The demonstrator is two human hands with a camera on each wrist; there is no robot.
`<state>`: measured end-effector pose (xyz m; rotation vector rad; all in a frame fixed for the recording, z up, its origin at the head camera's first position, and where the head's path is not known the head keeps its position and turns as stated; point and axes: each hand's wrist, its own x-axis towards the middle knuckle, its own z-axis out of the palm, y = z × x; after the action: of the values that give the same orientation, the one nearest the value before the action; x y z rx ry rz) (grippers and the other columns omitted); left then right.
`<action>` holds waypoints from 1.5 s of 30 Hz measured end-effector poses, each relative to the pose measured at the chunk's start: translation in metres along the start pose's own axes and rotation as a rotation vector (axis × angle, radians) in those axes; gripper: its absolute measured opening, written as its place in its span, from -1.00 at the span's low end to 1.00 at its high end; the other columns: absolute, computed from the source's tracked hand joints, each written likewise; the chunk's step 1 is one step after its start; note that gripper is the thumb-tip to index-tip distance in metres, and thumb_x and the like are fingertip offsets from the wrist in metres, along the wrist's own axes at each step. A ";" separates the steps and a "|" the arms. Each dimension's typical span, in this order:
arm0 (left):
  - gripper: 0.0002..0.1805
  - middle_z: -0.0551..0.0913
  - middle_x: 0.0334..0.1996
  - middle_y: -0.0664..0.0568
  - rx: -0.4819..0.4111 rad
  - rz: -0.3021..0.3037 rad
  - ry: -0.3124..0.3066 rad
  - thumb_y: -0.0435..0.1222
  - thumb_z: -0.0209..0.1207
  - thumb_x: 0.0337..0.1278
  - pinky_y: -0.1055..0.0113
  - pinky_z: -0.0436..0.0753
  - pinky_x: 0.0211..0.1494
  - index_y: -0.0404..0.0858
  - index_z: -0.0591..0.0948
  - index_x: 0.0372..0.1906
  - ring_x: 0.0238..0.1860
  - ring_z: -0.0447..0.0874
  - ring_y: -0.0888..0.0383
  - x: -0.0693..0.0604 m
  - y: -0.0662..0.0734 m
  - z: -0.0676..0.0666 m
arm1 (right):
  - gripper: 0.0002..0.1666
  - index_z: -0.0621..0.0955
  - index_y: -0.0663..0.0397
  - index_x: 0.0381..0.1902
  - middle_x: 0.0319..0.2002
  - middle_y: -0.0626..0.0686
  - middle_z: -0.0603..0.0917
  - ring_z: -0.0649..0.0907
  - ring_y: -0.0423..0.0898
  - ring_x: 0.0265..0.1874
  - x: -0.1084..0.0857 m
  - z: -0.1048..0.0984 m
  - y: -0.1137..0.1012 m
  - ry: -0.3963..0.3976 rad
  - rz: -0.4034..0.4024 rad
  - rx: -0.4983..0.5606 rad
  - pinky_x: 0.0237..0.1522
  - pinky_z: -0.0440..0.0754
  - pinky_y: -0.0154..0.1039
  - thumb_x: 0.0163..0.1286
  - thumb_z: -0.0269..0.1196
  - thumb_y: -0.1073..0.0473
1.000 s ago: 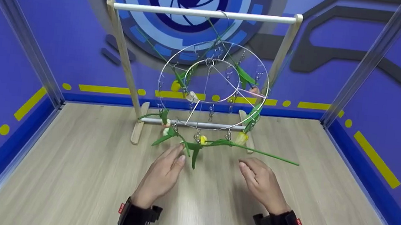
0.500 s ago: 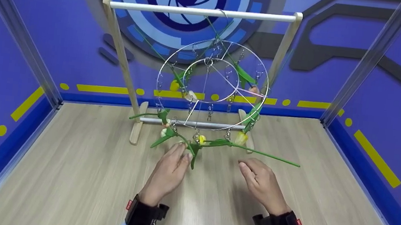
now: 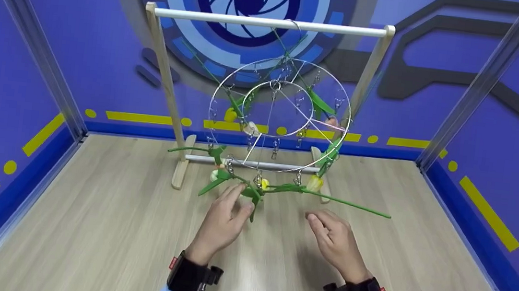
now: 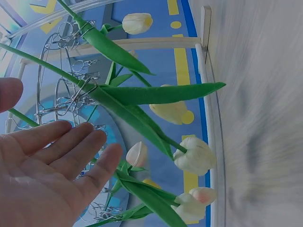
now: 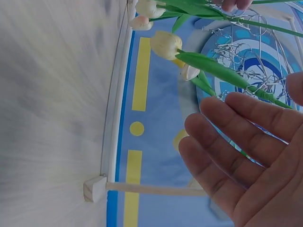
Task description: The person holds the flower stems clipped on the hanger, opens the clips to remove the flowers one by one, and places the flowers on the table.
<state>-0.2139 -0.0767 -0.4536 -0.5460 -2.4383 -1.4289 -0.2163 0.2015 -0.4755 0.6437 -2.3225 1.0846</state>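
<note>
A round wire hanger [image 3: 253, 147] with metal clips hangs in the head view, and several artificial tulips are clipped round it. My left hand [image 3: 222, 223] is by the front flowers, its fingertips close to a green stem [image 3: 251, 188]; whether they touch it, I cannot tell. In the left wrist view that palm faces the camera, fingers extended, beside a white tulip [image 4: 195, 156] with long green leaves [image 4: 165, 93]. My right hand [image 3: 338, 243] hovers below a pale yellow tulip [image 3: 314, 184], holding nothing. Its fingers [image 5: 222, 137] are relaxed and slightly bent in the right wrist view.
A wooden stand [image 3: 164, 68] carries the hanger on its white top bar [image 3: 229, 19]. Below spreads a wood-grain tabletop [image 3: 111, 226], with blue printed walls [image 3: 96, 51] at the back and sides. One long stem [image 3: 354, 204] sticks out to the right.
My left hand has moved rightward, and its fingers have spread apart a little. The stem beside it has swung right as well. My right hand stays nearly still; the head view shifts slightly.
</note>
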 end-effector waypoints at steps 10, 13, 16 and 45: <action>-0.43 0.40 0.40 -0.40 -0.124 -0.025 -0.019 -0.30 0.08 0.53 -0.18 0.48 0.36 -0.51 0.33 0.46 0.35 0.45 -0.32 0.004 -0.003 0.000 | -0.82 0.78 0.10 -0.10 -0.17 -0.08 0.80 0.75 -0.17 -0.19 0.005 0.011 -0.009 0.005 -0.009 0.049 -0.19 0.72 -0.16 0.46 0.27 0.35; -0.42 0.46 0.35 -0.38 -0.182 -0.044 -0.010 -0.30 0.09 0.52 -0.11 0.56 0.28 -0.50 0.31 0.48 0.24 0.56 -0.25 0.006 -0.003 0.001 | -0.82 0.78 0.12 -0.10 -0.17 -0.05 0.80 0.75 -0.15 -0.20 0.007 0.016 -0.012 0.009 -0.023 0.063 -0.21 0.72 -0.17 0.45 0.28 0.37; -0.41 0.48 0.33 -0.38 -0.221 -0.065 0.006 -0.32 0.09 0.51 -0.04 0.62 0.22 -0.50 0.30 0.49 0.14 0.64 -0.19 0.007 -0.003 0.003 | -0.83 0.77 0.14 -0.08 -0.15 -0.03 0.80 0.75 -0.15 -0.22 0.010 0.023 -0.015 -0.020 -0.006 0.089 -0.22 0.73 -0.20 0.47 0.28 0.34; -0.64 0.61 0.18 -0.14 -0.301 0.001 0.055 -0.34 0.17 0.45 0.33 0.56 -0.02 -0.35 0.57 0.25 0.12 0.62 -0.08 0.024 0.014 0.025 | -0.65 0.65 0.20 0.19 0.03 0.08 0.75 0.76 0.05 -0.09 0.031 0.047 -0.024 -0.008 0.024 0.243 -0.07 0.75 -0.08 0.49 0.28 0.31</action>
<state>-0.2302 -0.0439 -0.4447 -0.5609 -2.1932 -1.7998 -0.2365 0.1438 -0.4693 0.7113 -2.2297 1.3910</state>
